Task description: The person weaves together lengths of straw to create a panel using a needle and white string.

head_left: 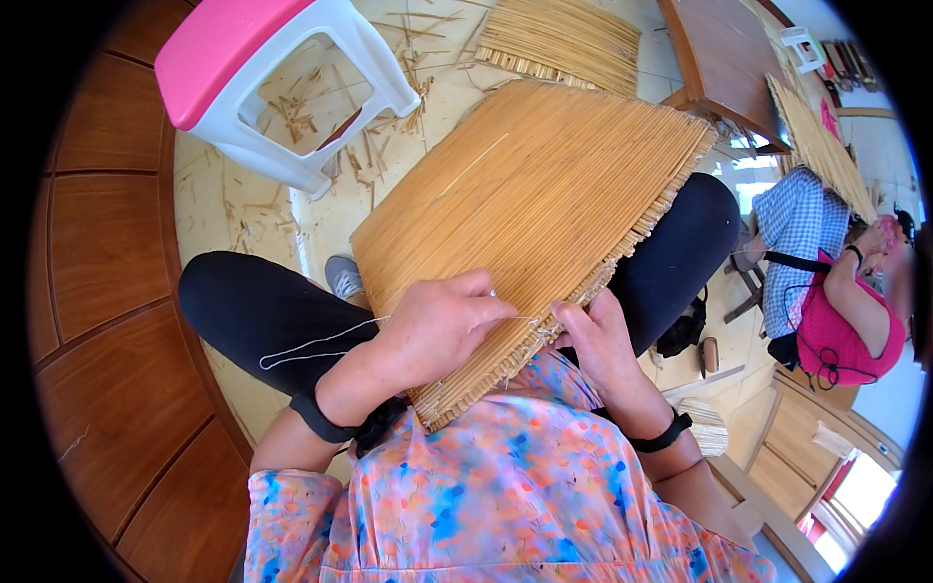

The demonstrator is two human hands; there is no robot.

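A stiff mat of straw-like stalks (505,194) lies tilted across my lap, its bound, knobbly edge toward my body and right knee. Above that edge my left hand (437,323) is closed in a pinch on white thread (316,342), which trails off to the left in a long loop. A short taut length of it runs between the two hands. My right hand (601,335) pinches the mat's near edge between thumb and fingers, where the thread meets it. Whether a needle is in either hand is too small to tell.
A pink-topped white stool (326,92) stands at the upper left among straw scraps (292,107). Another mat (564,39) lies beyond, near a wooden table (729,58). At the right sits a person in pink (841,330) beside a mat (821,146). Wooden panels (107,243) line the left.
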